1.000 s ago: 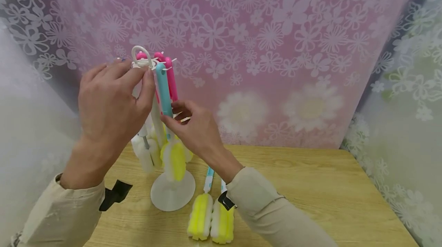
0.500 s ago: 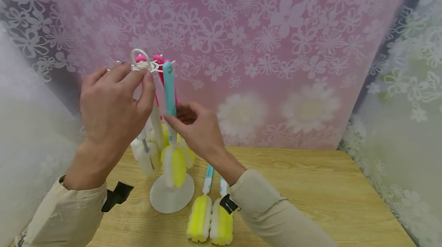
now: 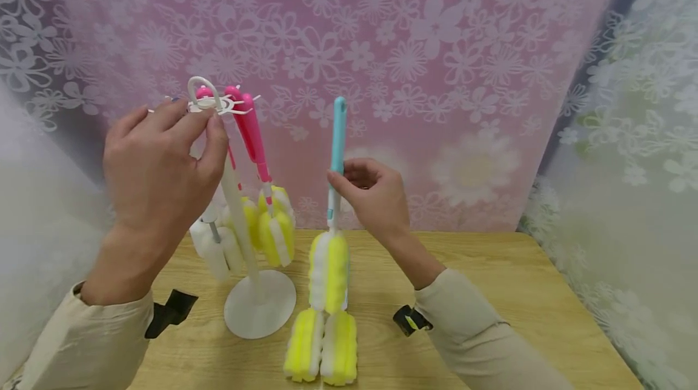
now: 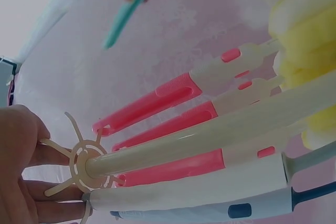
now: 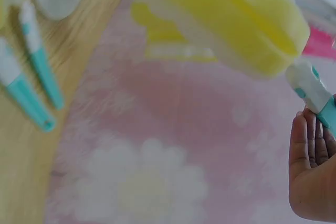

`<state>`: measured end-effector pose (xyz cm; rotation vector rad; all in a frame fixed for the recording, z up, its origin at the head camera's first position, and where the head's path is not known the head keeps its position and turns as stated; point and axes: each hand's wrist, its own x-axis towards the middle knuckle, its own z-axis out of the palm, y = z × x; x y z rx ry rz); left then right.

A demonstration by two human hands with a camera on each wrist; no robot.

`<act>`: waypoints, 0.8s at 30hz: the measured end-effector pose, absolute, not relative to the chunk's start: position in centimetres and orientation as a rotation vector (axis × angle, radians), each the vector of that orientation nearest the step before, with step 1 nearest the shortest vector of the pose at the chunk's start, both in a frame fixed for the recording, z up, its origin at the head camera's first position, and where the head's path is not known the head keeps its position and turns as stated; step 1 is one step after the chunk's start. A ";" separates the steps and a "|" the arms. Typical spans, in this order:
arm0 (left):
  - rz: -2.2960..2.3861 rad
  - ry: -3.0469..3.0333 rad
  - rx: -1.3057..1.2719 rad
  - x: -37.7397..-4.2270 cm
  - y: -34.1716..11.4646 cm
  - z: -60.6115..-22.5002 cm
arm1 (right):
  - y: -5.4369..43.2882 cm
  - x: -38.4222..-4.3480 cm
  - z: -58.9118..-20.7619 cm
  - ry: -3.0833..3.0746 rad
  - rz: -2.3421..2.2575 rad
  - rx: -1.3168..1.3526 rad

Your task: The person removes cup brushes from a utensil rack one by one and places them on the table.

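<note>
My right hand (image 3: pixel 376 196) pinches a bottle brush by its teal handle (image 3: pixel 338 135); its yellow-and-white sponge head (image 3: pixel 329 272) hangs downward, apart from the stand. With my left hand (image 3: pixel 158 166) I hold the hooked top ring of a white brush stand (image 3: pixel 260 314), the fingertips at the ring's arms (image 4: pixel 79 163). Several pink-handled sponge brushes (image 3: pixel 254 145) hang on the stand's far side. In the left wrist view a white-handled brush (image 4: pixel 184 195) and a blue-handled one (image 4: pixel 210 213) hang nearest my left fingers.
Two more yellow-and-white brushes (image 3: pixel 304 347) lie side by side on the wooden table (image 3: pixel 463 317), in front of the stand; their teal handles (image 5: pixel 31 100) show in the right wrist view. Behind the table hangs a pink flowered curtain (image 3: pixel 382 63).
The teal brush has come off the stand and moved right in my right hand. My left hand keeps its hold on the stand's top. The head view has shifted slightly.
</note>
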<state>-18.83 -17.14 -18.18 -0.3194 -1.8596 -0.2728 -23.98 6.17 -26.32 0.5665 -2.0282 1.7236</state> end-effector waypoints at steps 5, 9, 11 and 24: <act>-0.291 -1.847 -0.304 -18.8 -17.4 -18.2 | 9.5 -25.2 -29.7 -2.151 1.838 0.286; -0.283 -1.855 -0.300 -18.8 -17.4 -18.2 | 11.4 -25.6 -32.9 -2.261 1.874 0.114; -0.282 -1.863 -0.303 -18.7 -17.3 -18.2 | 12.2 -25.8 -34.4 -2.318 1.875 0.043; -0.296 -1.865 -0.318 -18.8 -17.0 -18.3 | 13.8 -26.0 -41.1 -2.703 1.762 -0.187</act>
